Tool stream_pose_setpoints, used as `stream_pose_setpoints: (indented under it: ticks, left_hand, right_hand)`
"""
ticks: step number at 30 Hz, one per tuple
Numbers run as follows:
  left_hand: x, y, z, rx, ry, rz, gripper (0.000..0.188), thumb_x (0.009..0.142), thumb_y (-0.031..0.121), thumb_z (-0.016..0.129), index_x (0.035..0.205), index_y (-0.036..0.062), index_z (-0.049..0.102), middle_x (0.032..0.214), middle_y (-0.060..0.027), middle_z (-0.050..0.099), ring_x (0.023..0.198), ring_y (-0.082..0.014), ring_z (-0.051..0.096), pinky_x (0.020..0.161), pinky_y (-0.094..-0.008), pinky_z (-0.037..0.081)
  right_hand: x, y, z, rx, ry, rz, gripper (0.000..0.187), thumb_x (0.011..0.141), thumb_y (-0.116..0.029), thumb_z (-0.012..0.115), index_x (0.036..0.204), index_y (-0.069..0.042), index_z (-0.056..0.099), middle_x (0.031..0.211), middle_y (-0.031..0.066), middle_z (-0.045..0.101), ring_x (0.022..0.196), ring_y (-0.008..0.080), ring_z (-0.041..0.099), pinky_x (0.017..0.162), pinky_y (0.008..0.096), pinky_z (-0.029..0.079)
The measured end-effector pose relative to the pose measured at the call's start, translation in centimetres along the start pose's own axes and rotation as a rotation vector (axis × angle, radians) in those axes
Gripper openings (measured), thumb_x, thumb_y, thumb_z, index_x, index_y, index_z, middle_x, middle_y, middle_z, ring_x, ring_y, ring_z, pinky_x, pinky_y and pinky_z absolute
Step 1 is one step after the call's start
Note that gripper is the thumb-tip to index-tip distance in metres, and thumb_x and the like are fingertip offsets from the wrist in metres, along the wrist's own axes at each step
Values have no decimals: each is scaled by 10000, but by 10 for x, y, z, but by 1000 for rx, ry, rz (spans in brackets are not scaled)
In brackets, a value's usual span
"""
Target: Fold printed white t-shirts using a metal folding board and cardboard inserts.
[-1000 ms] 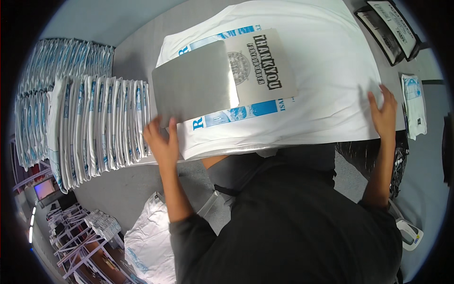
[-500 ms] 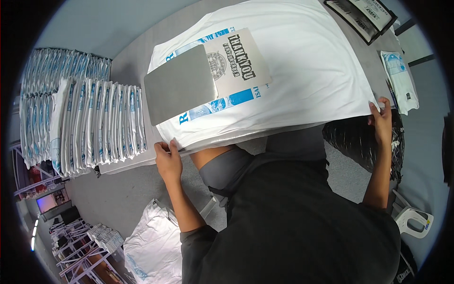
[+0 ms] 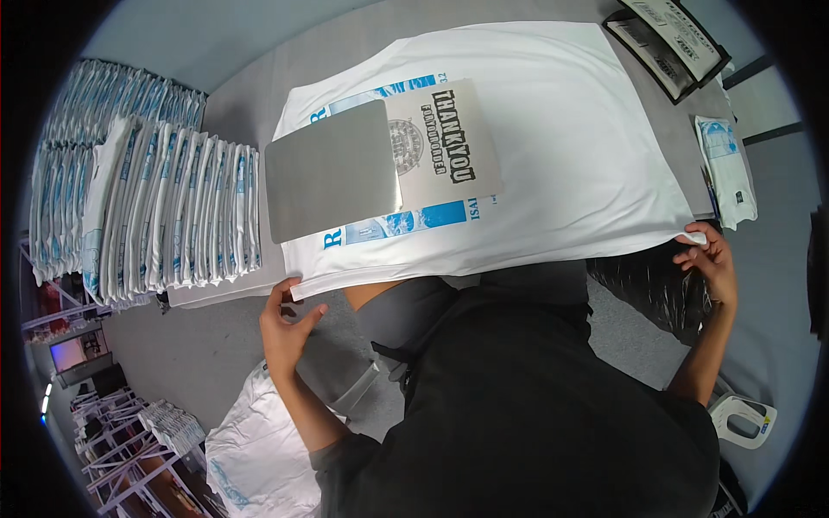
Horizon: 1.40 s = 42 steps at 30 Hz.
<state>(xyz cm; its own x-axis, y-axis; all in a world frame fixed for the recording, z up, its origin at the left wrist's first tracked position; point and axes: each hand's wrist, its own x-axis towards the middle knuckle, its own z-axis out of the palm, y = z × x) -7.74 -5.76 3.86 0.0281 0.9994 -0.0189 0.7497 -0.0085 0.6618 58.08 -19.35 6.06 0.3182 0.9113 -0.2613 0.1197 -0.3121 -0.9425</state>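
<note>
A white T-shirt with a blue print lies spread over the table, its near edge hanging at the front. On the print rests a pale card with dark lettering, partly covered by a smooth grey rectangular board. My left hand is at the shirt's near left corner, a fingertip against the cloth and the thumb held apart from it. At the near right corner, my right hand pinches the shirt's edge between its fingers.
Folded white shirts stand in tight rows on the table's left. A black-framed holder is at the back right, near a bagged shirt. Below are a black plastic bag, a white stool and a heap of white cloth.
The shirt's near edge has come toward me and covers the front of the table. My left thumb has parted from the corner, while my right hand keeps its pinch.
</note>
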Motion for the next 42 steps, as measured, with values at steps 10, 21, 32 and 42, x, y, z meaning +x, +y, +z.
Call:
stream_pose_setpoints:
  ticks: [10,21,32,42]
  left_hand:
    - [129,-16,-17,24,-45,196,138,947,115,662,1034,11,636,838,-48,554,755,-124,513,704,-262,428]
    - [174,-24,6,-178,-232,-134,145,1012,142,585,1070,9,590,796,1,556,741,-84,475,695,-245,406]
    - [167,12,39,786,-60,-40,300,921,204,617,1147,19,549,1003,-194,676,878,-387,677,798,-433,554]
    - [318,27,33,522,-28,163,499,874,362,702,1234,34,591,1146,-213,679,1083,-380,660,905,-450,529]
  right_hand:
    - [166,-44,-16,-118,29,-225,267,996,-220,622,1103,20,674,1018,22,673,958,94,584,919,268,428]
    - [250,5,21,-193,108,20,297,1017,-264,614,1161,-13,683,970,-6,700,828,43,614,745,207,480]
    - [255,-18,59,-1142,496,-337,436,880,-441,719,833,-26,594,689,123,619,608,318,609,589,416,477]
    - [425,-50,75,-1082,107,-838,323,926,-151,598,1223,-35,648,1166,153,671,906,311,668,839,382,525]
